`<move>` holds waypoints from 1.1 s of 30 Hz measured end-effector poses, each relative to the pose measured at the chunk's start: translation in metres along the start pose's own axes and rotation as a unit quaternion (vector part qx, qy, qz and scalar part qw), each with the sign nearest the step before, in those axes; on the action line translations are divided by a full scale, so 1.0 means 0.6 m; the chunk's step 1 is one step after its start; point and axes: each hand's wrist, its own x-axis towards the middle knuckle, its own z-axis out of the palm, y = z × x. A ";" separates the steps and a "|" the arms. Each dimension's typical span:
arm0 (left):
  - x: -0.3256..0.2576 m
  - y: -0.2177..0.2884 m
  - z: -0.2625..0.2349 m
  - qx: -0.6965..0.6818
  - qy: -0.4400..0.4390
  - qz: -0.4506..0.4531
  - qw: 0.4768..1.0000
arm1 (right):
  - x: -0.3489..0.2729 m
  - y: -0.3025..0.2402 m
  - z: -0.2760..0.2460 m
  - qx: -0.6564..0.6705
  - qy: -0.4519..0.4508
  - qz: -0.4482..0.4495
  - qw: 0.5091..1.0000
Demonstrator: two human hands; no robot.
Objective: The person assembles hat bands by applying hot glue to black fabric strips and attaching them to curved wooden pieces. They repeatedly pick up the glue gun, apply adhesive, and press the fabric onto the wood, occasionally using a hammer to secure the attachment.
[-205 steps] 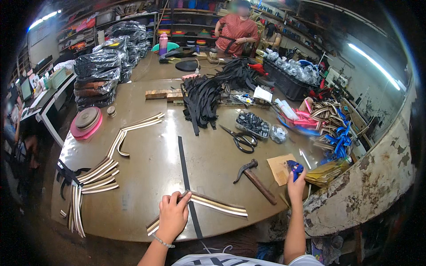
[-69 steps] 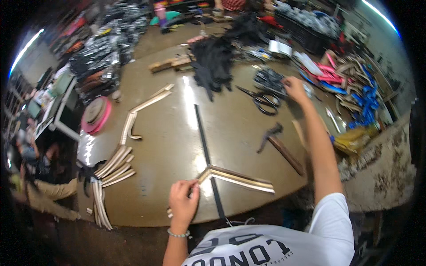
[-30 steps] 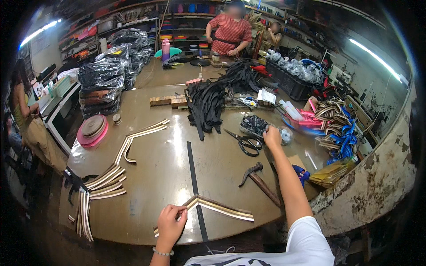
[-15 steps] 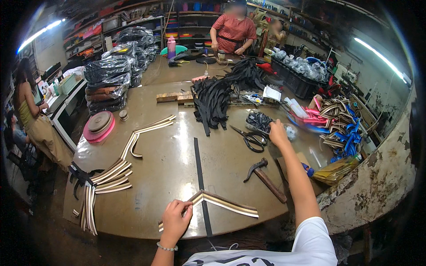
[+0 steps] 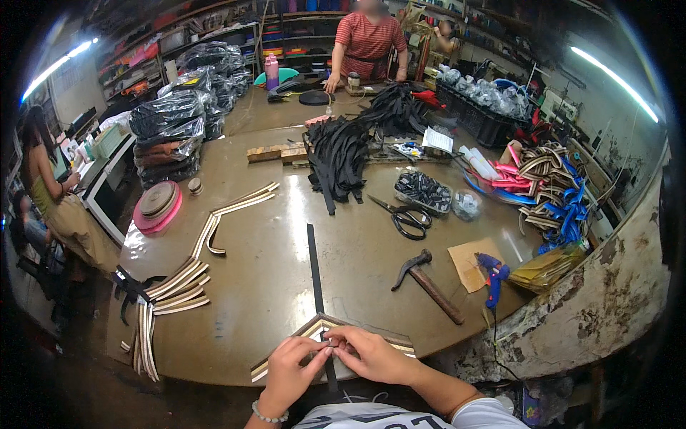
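A striped brown, cream and white webbing strap (image 5: 268, 366) lies bent in a peak at the table's near edge. A narrow black strap (image 5: 313, 272) runs lengthwise under that peak. My left hand (image 5: 291, 366) and my right hand (image 5: 373, 355) meet over the bend, thumbs and fingertips pinched together. Something small sits between the fingertips, too hidden to name. Off to the right stands a clear plastic tub (image 5: 423, 193) of small black pieces. Scissors (image 5: 407, 218) with black handles lie beside it, and a hammer (image 5: 432, 289) rests nearer me.
More striped straps (image 5: 175, 289) lie at the left. A blue glue gun (image 5: 493, 275) rests by brown paper (image 5: 464, 268). Black straps (image 5: 336, 161) are heaped mid-table. Bagged goods (image 5: 171, 118) are stacked at far left. Another person (image 5: 368, 46) stands across the table.
My right hand has come back from the black-piece tub to the bent strap and joined my left. My left hand has shifted from the strap's left arm toward the peak.
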 end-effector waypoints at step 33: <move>0.005 -0.070 0.013 0.039 -0.051 -0.231 0.971 | -0.033 0.101 0.044 -0.128 0.201 0.049 0.970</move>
